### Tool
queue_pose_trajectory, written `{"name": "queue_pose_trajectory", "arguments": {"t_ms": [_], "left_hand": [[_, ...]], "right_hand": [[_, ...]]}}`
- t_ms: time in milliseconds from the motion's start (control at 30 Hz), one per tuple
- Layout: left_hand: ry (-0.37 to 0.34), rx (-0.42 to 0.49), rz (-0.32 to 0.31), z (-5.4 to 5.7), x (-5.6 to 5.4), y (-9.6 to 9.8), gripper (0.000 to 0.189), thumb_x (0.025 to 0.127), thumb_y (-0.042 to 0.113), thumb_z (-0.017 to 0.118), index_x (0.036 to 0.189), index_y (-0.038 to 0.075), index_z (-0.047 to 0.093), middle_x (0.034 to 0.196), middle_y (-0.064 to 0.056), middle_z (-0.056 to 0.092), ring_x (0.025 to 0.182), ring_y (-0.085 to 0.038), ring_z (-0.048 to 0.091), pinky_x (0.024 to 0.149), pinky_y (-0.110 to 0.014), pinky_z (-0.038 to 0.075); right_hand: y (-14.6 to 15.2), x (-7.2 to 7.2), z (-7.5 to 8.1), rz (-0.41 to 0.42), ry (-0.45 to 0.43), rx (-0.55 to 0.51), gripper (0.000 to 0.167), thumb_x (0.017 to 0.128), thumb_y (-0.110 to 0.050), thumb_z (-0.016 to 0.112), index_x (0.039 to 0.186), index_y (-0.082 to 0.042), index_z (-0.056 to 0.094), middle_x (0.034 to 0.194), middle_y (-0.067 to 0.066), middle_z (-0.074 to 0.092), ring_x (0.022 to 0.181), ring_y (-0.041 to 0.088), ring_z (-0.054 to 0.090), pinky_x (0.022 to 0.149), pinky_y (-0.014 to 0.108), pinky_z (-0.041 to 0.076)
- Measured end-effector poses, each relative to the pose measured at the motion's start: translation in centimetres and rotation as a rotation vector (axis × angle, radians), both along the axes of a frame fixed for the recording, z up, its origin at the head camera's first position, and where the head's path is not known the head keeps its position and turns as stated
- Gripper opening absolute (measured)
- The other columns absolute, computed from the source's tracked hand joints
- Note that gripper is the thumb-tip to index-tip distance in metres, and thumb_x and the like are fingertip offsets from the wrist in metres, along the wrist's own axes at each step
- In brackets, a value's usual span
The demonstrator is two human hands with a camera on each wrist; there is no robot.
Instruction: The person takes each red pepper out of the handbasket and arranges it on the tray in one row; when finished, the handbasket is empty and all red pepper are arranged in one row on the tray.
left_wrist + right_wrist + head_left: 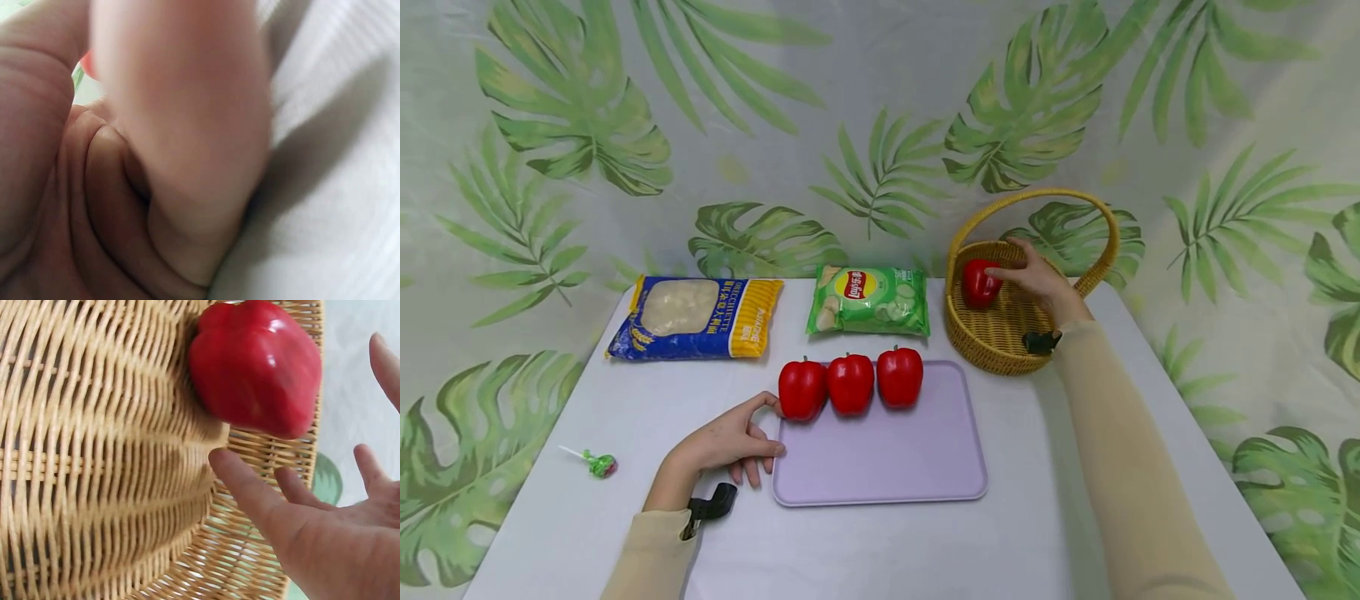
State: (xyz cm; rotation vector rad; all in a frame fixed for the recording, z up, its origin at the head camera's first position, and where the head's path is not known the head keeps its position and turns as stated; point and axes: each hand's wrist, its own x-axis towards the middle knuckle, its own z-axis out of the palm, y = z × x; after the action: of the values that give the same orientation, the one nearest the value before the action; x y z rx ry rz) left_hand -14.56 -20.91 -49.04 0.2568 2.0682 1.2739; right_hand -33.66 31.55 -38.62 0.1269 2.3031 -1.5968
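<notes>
A red bell pepper (256, 369) lies against the inner wall of the wicker basket (992, 360). Over the basket is my right hand (1036, 279), its fingers spread beside that pepper; the right wrist view shows a gap between them. My left hand (726, 442) holds the left edge of the lilac tray (880, 467), with the thumb at the rim and the index fingertip by the nearest pepper. Three red bell peppers stand in a row along the tray's back edge: left (802, 390), middle (851, 385) and right (899, 378). Curled fingers (181, 125) fill the left wrist view, blurred.
Behind the tray lies a green bag of chips (871, 300). A blue and yellow pasta bag (696, 318) sits at the back left. At the left is a green-wrapped lollipop (600, 463). The basket's tall handle (1037, 194) arches above it, near the leaf-patterned backdrop.
</notes>
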Motion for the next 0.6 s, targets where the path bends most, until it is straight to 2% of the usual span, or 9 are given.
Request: {"name": "queue_pose_trajectory", "arguments": {"t_ms": [67,100,167,200,300,367,500,600], "left_hand": [[-0.004,-0.001,0.001,0.0,0.0,0.0,0.061,0.096,0.028,0.079,0.140,0.013,0.039,0.077,-0.009,0.077,0.053,-0.020,0.072,0.045,-0.025,0.054],[-0.006,-0.001,0.002,0.0,0.0,0.0,0.061,0.096,0.028,0.079,0.140,0.013,0.039,0.077,-0.009,0.077,0.053,-0.020,0.072,0.045,-0.025,0.054],[-0.009,-0.001,0.004,0.0,0.0,0.0,0.061,0.096,0.028,0.079,0.140,0.013,0.039,0.077,-0.009,0.077,0.053,-0.020,0.072,0.046,-0.025,0.054],[-0.009,-0.001,0.005,0.0,-0.1,0.0,0.061,0.096,0.028,0.079,0.140,0.013,0.039,0.078,-0.009,0.077,0.053,-0.020,0.072,0.046,-0.025,0.054],[-0.008,-0.002,0.005,0.0,-0.1,-0.1,0.062,0.096,0.029,0.079,0.140,0.013,0.039,0.078,-0.009,0.077,0.053,-0.020,0.072,0.046,-0.025,0.054],[-0.005,-0.004,0.003,-0.1,-0.1,-0.1,0.062,0.096,0.029,0.079,0.140,0.013,0.039,0.078,-0.009,0.077,0.053,-0.020,0.072,0.046,-0.025,0.054],[-0.003,-0.005,-0.001,-0.1,-0.1,-0.1,0.061,0.097,0.029,0.079,0.140,0.013,0.039,0.078,-0.009,0.077,0.053,-0.020,0.072,0.046,-0.025,0.054],[-0.006,-0.003,-0.001,-0.1,-0.1,-0.1,0.062,0.096,0.029,0.079,0.140,0.013,0.039,0.078,-0.009,0.077,0.053,-0.019,0.072,0.046,-0.025,0.054]], "right_hand": [[0.2,-0.3,-0.7,0.002,-0.018,-0.022,0.097,0.105,-0.019,0.066,0.171,-0.024,-0.005,0.173,0.032,0.005,0.147,0.047,0.038,0.081,0.029,0.060],[0.3,-0.5,-1.0,0.007,-0.019,-0.023,0.096,0.105,-0.020,0.066,0.171,-0.024,-0.005,0.173,0.032,0.004,0.146,0.046,0.039,0.082,0.030,0.061],[0.4,-0.7,-1.6,0.019,-0.019,-0.030,0.096,0.106,-0.022,0.065,0.171,-0.026,-0.005,0.173,0.031,0.004,0.146,0.047,0.039,0.095,0.039,0.061],[0.4,-0.8,-1.9,0.026,-0.015,-0.024,0.095,0.106,-0.023,0.065,0.171,-0.027,-0.004,0.173,0.031,0.005,0.147,0.047,0.038,0.104,0.045,0.058],[0.4,-1.1,-2.5,0.040,-0.004,-0.021,0.094,0.106,-0.025,0.065,0.171,-0.028,-0.003,0.174,0.029,0.006,0.148,0.047,0.037,0.122,0.060,0.040],[0.3,-1.2,-2.9,0.042,-0.004,-0.017,0.093,0.106,-0.026,0.065,0.171,-0.027,-0.001,0.174,0.029,0.007,0.147,0.046,0.037,0.126,0.063,0.035],[0.1,-1.4,-3.3,0.038,-0.017,0.003,0.093,0.105,-0.027,0.067,0.172,-0.025,0.003,0.174,0.028,0.009,0.145,0.042,0.041,0.125,0.062,0.037],[0.0,-1.5,-3.5,0.040,-0.032,-0.015,0.092,0.105,-0.023,0.067,0.171,-0.024,0.003,0.174,0.028,0.008,0.146,0.044,0.040,0.124,0.063,0.037]]}}
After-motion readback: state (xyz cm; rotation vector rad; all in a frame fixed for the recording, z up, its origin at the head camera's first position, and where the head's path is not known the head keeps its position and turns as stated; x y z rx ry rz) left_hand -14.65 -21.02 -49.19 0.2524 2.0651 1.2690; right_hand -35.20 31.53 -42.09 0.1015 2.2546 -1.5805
